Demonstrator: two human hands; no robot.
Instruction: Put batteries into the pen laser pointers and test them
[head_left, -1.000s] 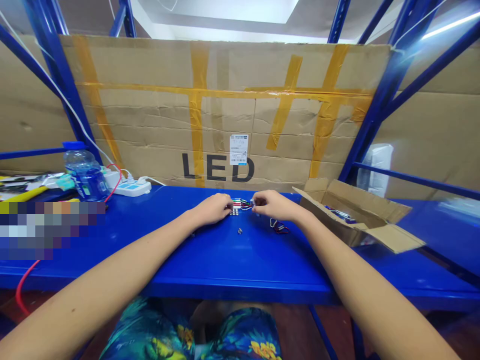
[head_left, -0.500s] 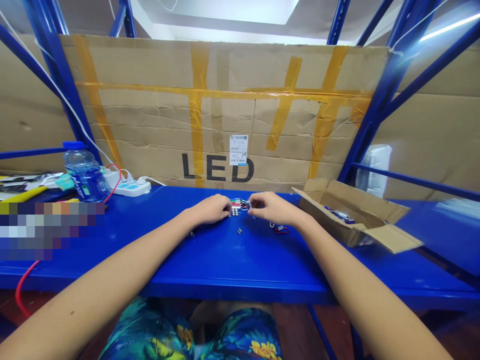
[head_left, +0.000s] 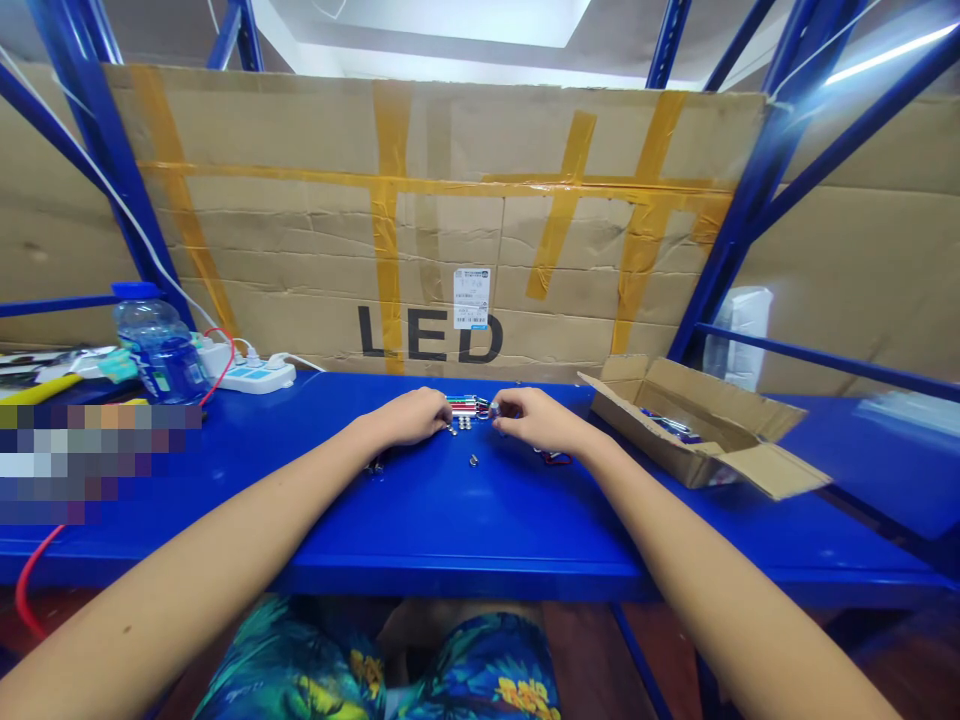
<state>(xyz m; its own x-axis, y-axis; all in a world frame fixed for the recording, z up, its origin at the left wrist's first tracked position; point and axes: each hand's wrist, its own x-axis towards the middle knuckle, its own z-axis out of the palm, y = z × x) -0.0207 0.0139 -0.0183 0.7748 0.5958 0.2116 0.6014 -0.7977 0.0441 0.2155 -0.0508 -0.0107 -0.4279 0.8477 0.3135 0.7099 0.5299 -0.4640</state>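
My left hand [head_left: 411, 414] and my right hand [head_left: 529, 416] rest close together on the blue table [head_left: 465, 510], both with fingers curled. Between them lies a small bundle of red, silver and green pen-like pieces [head_left: 465, 404]. My right fingertips pinch a tiny silver part at that bundle's right end. My left fingertips press on small silver parts [head_left: 463, 424] beside it. A single small metal piece [head_left: 473, 460] lies just in front of the hands. A red and black wire piece [head_left: 556, 458] lies under my right wrist.
An open cardboard box [head_left: 697, 425] with small items stands to the right. A water bottle [head_left: 159, 350] and a white power strip [head_left: 251, 375] with a red cable stand at the left. A taped cardboard sheet [head_left: 435, 220] marked LED walls the back.
Both hands have shifted slightly nearer each other over the small parts. The camera has tipped a little, so the whole scene sits a bit higher and to the left.
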